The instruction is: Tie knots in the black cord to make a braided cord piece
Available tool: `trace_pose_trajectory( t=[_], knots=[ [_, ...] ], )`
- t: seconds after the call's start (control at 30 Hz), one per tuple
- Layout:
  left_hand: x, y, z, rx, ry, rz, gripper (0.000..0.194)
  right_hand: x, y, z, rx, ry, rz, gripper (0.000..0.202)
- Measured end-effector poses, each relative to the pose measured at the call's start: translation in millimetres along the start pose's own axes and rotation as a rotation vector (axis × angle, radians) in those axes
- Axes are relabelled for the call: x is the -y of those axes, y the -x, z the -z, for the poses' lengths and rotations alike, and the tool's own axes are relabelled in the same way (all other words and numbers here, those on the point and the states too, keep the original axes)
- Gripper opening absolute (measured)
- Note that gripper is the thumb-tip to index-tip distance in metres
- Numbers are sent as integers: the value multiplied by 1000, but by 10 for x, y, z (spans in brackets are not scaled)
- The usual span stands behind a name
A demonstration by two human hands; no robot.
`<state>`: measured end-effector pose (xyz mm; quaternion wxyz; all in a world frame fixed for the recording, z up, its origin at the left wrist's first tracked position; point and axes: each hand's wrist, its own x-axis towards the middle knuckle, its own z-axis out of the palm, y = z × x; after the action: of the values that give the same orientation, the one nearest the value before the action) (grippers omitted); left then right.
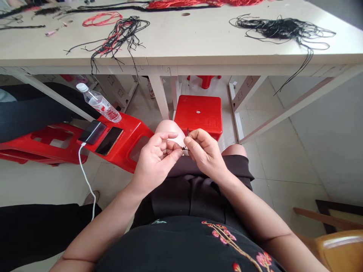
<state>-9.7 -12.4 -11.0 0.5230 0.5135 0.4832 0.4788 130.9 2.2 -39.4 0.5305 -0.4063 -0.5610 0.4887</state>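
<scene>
Above my lap, my left hand (155, 156) and my right hand (204, 151) meet over a short piece of black cord (185, 148). Thumb and fingertip of the left hand pinch the cord near a small dark knot. The right thumb and forefinger are closed on the same cord, and one end sticks up past the right fingertips. Much of the cord is hidden by the fingers. On the table edge ahead lie a tangle of black and red cords (120, 36) and a larger bundle of black cord (286, 29).
A white table (181, 41) spans the front, with red cord (204, 3) at its back. Under it stands a red stool (198, 113). Left, another red stool (130, 130) bears a water bottle (103, 105), a phone (109, 140) and a power bank (92, 132). Another person's leg (36, 230) is beside me.
</scene>
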Motion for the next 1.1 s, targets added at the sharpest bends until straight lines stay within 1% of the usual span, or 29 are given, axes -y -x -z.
trace_pose_trajectory(
  t=[0.1, 0.2, 0.37, 0.47, 0.57, 0.63, 0.7, 0.83, 0.9, 1.0, 1.1],
  knots=[
    [-26, 1, -1, -45, 22, -1, 27, -4, -2, -24, -62, -183, -66, 26],
    [-38, 5, -3, -47, 51, 2, 24, 25, -16, -9, -99, -356, -141, 26],
    [-43, 6, -3, 4, 106, 63, 23, 102, -20, 12, -78, -514, -280, 25],
    [-65, 4, -2, 26, 186, 129, 25, 109, -17, 21, -78, -572, -311, 25],
    [-95, -2, 6, 32, 270, 177, 27, 69, -12, 48, 1, -573, -307, 22],
    [-110, -6, 14, 17, 302, 182, 28, 32, 6, 63, 73, -517, -273, 23],
    [-116, -10, 21, 4, 315, 173, 27, 0, 40, 62, 101, -427, -182, 24],
    [-106, -10, 15, -4, 281, 150, 26, -53, 119, 14, 67, -200, 87, 22],
    [-95, -9, 7, -27, 243, 120, 26, -76, 144, -10, 30, -95, 168, 18],
    [-78, -6, 1, -43, 190, 81, 24, -80, 156, -23, -28, 26, 224, 10],
    [-63, 0, 8, -27, 151, 56, 21, -40, 155, -18, -23, 57, 203, 7]
  ],
)
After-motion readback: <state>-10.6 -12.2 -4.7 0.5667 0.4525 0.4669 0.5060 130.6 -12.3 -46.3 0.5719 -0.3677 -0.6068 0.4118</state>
